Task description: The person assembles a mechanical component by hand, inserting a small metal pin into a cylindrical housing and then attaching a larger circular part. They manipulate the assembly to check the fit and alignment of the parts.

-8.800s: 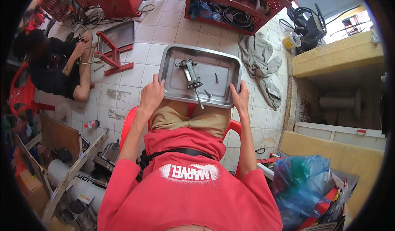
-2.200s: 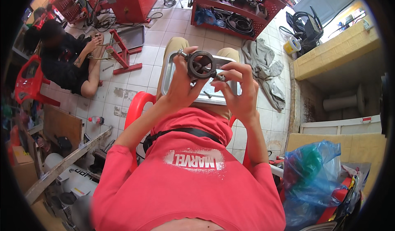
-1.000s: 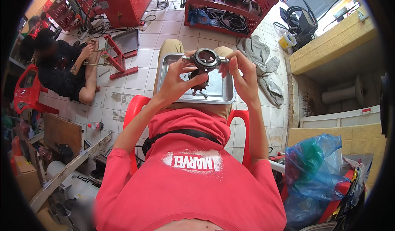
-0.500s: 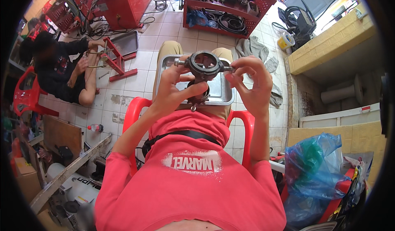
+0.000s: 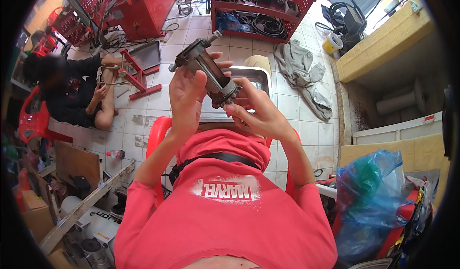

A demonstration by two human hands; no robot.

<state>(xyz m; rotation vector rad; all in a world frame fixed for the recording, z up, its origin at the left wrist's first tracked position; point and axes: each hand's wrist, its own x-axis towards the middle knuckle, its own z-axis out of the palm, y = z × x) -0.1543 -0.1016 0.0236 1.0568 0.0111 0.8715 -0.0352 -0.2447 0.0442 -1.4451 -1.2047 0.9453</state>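
A greasy cylindrical metal part (image 5: 209, 72) is tilted above my lap. It has a dark ring with protruding screws at its upper end, long bars along its body and a toothed-looking rim at the lower end. My left hand (image 5: 189, 89) supports its upper body from the left, thumb across the front and fingers behind. At the lower end, the thumb and fingers of my right hand (image 5: 258, 108) close on the rim. Below the part, a shiny metal tray (image 5: 250, 69) rests on my lap, partly hidden by my hands.
At left, a person (image 5: 67, 87) sits handling a metal piece by a red stand (image 5: 136, 77). A red tool cart (image 5: 261, 13) stands ahead. A grey cloth (image 5: 299, 68) lies on the tiles. Blue plastic bags (image 5: 369, 197) are near my right elbow.
The metal part has swung from ring-end facing up to a lengthwise tilt, its ring end now up and left. My right hand has moved from the side screw to the lower end.
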